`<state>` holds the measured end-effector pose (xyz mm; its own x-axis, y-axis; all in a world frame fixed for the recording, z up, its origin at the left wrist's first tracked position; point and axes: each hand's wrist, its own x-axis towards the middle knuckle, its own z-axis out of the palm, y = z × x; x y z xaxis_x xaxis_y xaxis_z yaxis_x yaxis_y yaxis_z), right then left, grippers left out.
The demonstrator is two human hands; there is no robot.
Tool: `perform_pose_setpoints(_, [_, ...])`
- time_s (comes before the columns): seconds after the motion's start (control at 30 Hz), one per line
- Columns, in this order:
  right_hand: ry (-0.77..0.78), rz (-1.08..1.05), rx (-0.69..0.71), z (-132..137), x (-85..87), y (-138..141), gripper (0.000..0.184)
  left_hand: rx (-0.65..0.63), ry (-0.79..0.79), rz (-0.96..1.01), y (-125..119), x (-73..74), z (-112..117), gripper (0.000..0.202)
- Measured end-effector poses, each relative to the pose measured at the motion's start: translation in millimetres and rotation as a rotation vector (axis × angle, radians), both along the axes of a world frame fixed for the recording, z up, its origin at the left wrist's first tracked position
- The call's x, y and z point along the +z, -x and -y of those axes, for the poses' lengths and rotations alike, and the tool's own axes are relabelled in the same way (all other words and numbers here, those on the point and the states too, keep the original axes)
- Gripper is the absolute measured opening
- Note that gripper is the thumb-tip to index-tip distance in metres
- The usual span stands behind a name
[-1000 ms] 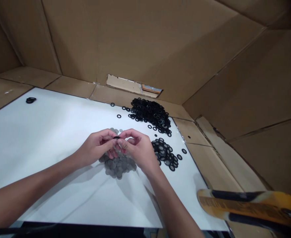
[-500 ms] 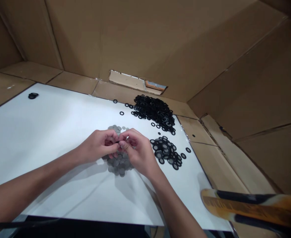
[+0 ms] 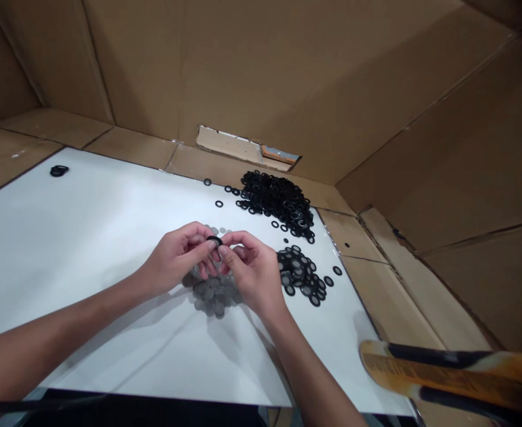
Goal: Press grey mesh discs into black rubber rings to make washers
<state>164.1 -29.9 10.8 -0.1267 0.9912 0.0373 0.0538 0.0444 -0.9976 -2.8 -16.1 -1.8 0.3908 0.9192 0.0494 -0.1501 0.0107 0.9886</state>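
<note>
Between both hands is a small black ring (image 3: pixel 215 240), with what looks like a grey disc inside it. My left hand (image 3: pixel 181 254) pinches its left side between thumb and fingers. On the other side, the thumb and fingertips of my right hand (image 3: pixel 252 267) close on its edge. Directly beneath the hands lies a pile of grey discs (image 3: pixel 214 296), partly hidden by them. To the right of my right hand sits a heap of black rings with grey centres (image 3: pixel 299 273). Farther back is a larger pile of plain black rings (image 3: pixel 279 201).
A white board (image 3: pixel 110 237) covers the table inside cardboard walls (image 3: pixel 261 77). A small black bundle (image 3: pixel 59 171) lies at its far left corner. Several loose rings (image 3: pixel 219 203) are scattered near the big pile. A blurred yellow and black object (image 3: pixel 421 367) juts in at lower right.
Both hands have lifted slightly and tilted the ring, so its flat face now shows between the fingertips. The piles have stayed where they were.
</note>
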Motion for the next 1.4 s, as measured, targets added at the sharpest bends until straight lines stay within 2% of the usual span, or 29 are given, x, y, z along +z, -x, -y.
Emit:
perform_pose_setpoints(0.3, [0.016,0.092,0.029,0.8,1.5,-1.9,0.015,-0.112,0.04,0.015,0.1,-1.0,-2.2,0.014])
perform_pose_setpoints(0.53, [0.07,0.07,0.028,-1.9,2.2,-4.7,0.02,-0.13,0.097,-0.004,0.2,0.0,-4.3,0.019])
perform_pose_setpoints(0.87, [0.106,0.062,0.017,-0.8,7.4,-4.9,0.019,-0.145,0.112,-0.034,-0.4,2.9,-3.5,0.02])
perform_pose_setpoints(1.03, [0.111,0.082,0.026,-2.3,5.4,-6.6,0.021,-0.172,0.068,-0.108,0.4,-0.8,-2.9,0.017])
perform_pose_setpoints(1.23, [0.14,0.229,0.108,-2.1,6.6,-15.2,0.016,-0.177,-0.029,-0.363,8.1,3.6,-4.9,0.018])
perform_pose_setpoints(1.4, [0.124,0.243,0.178,-1.3,8.8,-21.3,0.015,-0.232,0.023,-0.311,12.8,9.6,-9.2,0.019])
